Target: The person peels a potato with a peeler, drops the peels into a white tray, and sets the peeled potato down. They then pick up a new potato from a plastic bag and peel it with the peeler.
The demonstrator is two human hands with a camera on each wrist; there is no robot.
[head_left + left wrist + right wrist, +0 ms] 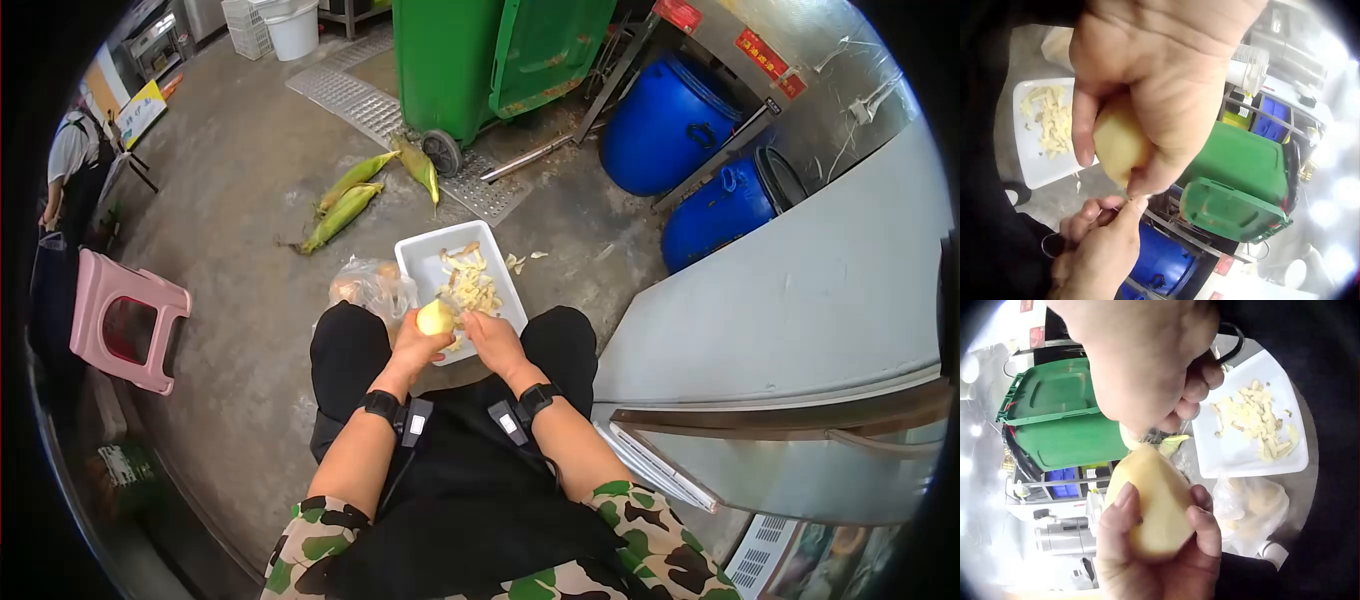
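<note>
Above white tray (420,262), peeled potato (435,318) gripped in left hand (417,345), right hand (490,338) clutching peeler (1232,347).

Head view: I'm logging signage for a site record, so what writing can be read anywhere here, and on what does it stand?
None can be quoted.
red labels on the steel cabinet: yellow characters, too small to read.
yellow sign at the far left: markings blurred.
green bin, blue barrels, white tray: no writing shows.
</note>
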